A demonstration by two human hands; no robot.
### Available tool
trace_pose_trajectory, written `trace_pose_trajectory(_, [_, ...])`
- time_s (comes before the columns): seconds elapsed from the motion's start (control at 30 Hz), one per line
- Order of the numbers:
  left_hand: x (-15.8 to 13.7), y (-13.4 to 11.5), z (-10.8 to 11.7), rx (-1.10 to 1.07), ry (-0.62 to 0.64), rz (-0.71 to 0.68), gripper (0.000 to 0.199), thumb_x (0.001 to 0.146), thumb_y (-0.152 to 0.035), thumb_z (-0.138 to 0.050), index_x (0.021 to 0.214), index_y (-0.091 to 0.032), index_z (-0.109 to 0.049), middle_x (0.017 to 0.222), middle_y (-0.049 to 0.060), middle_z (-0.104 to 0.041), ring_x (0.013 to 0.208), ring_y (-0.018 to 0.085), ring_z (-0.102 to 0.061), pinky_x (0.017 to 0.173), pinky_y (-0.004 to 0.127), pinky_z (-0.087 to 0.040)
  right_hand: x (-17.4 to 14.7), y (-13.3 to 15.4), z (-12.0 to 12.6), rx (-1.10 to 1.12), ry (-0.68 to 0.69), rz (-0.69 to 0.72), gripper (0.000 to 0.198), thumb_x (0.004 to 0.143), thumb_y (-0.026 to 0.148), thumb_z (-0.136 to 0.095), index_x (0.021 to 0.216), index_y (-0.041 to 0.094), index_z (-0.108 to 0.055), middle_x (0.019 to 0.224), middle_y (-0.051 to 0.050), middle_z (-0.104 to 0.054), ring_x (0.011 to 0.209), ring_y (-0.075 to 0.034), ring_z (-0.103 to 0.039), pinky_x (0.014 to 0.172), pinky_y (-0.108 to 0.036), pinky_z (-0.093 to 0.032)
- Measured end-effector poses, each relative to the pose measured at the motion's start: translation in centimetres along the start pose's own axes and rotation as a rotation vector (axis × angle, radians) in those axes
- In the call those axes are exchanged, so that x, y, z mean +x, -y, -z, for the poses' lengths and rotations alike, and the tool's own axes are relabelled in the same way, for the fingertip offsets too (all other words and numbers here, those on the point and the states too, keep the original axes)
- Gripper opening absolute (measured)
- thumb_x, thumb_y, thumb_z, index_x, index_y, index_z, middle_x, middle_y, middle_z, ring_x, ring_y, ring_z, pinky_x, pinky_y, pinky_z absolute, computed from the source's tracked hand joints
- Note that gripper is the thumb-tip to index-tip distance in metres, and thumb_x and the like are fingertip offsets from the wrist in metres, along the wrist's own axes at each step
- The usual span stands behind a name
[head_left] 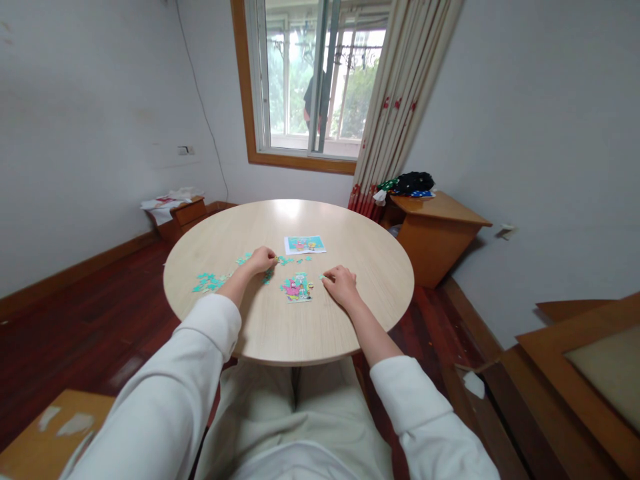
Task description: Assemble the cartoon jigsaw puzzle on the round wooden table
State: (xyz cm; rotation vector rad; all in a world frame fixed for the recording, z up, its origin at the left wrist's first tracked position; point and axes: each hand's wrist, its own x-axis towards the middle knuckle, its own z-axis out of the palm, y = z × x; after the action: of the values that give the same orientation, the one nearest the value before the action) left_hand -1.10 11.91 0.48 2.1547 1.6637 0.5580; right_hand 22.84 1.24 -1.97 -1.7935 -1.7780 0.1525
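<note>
A partly joined jigsaw puzzle [296,288], with pink, teal and white printing, lies on the round table in front of me. Left of it, my left hand [261,261] is closed at the fingertips on a small puzzle piece [277,259] among the loose pieces. On the other side, my right hand [341,285] pinches a pale teal puzzle piece [323,277] close to the tabletop. Loose teal puzzle pieces [209,283] are spread near my left forearm, and some of them are hidden by it. A printed picture sheet [305,245] lies beyond both hands.
The round wooden table [280,340] has its near edge at my lap. Behind it stand a wooden cabinet [437,227] with cloths on top and a low drawer unit [189,212]. A person [316,103] is visible through the window.
</note>
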Motion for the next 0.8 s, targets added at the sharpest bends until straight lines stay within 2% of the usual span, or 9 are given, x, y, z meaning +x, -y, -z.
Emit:
trace_pose_trajectory(0.1, [-0.3, 0.1, 0.1, -0.104, -0.022, 0.004, 0.017, 0.069, -0.020, -0.054, 0.058, -0.013, -0.064, 0.046, -0.001, -0.052, 0.054, 0.011, -0.050, 0.055, 0.022, -0.038, 0.1, 0.0, 0.0, -0.001, 0.006, -0.005, 0.014, 0.079, 0.024, -0.057, 0.084, 0.021, -0.069, 0.094, -0.005, -0.063, 0.092, -0.018, -0.051, 0.082, -0.033, -0.027])
trace_pose_trajectory(0.2, [-0.7, 0.1, 0.5, -0.207, -0.029, 0.035, 0.019, 0.070, -0.019, -0.053, 0.055, -0.012, -0.061, 0.043, -0.003, -0.047, 0.048, 0.009, -0.045, 0.050, 0.021, -0.035, 0.1, -0.1, 0.0, -0.001, 0.011, -0.005, 0.014, 0.079, 0.024, -0.057, 0.084, 0.021, -0.069, 0.094, -0.005, -0.062, 0.092, -0.018, -0.051, 0.082, -0.033, -0.028])
trace_pose_trajectory(0.33, [-1.3, -0.1, 0.8, -0.420, -0.040, 0.133, 0.013, 0.069, -0.023, -0.061, 0.065, -0.011, -0.064, 0.048, -0.001, -0.053, 0.048, 0.008, -0.047, 0.048, 0.021, -0.037, 0.1, -0.1, 0.0, 0.010, 0.010, -0.005, 0.014, 0.079, 0.024, -0.057, 0.084, 0.021, -0.069, 0.093, -0.004, -0.062, 0.092, -0.017, -0.050, 0.082, -0.033, -0.027])
trace_pose_trajectory(0.53, [-2.9, -1.3, -0.7, -0.807, -0.152, 0.169, 0.027, 0.062, -0.036, -0.072, 0.066, -0.011, -0.063, 0.058, 0.005, -0.061, 0.059, 0.013, -0.058, 0.054, 0.023, -0.045, 0.0, 0.0, 0.1, 0.023, 0.009, -0.010, 0.013, 0.078, 0.024, -0.057, 0.083, 0.021, -0.069, 0.093, -0.004, -0.062, 0.092, -0.017, -0.051, 0.083, -0.033, -0.028])
trace_pose_trajectory(0.7, [-4.0, -2.4, -1.6, -1.274, -0.202, 0.247, 0.017, 0.060, -0.020, -0.073, 0.064, -0.009, -0.061, 0.061, 0.006, -0.063, 0.058, 0.011, -0.060, 0.056, 0.021, -0.047, 0.3, -0.7, -0.3, 0.094, -0.045, 0.010, 0.014, 0.075, 0.024, -0.060, 0.084, 0.020, -0.070, 0.092, -0.005, -0.064, 0.092, -0.018, -0.054, 0.085, -0.034, -0.033])
trace_pose_trajectory(0.8, [-4.8, -2.5, -1.2, -1.443, -0.236, 0.227, 0.011, 0.061, -0.015, -0.070, 0.064, -0.009, -0.061, 0.061, 0.006, -0.063, 0.059, 0.010, -0.060, 0.060, 0.022, -0.049, 0.7, -1.6, -0.3, 0.301, -0.191, -0.027, 0.018, 0.076, 0.025, -0.056, 0.085, 0.019, -0.070, 0.092, -0.006, -0.066, 0.086, -0.017, -0.057, 0.083, -0.032, -0.040])
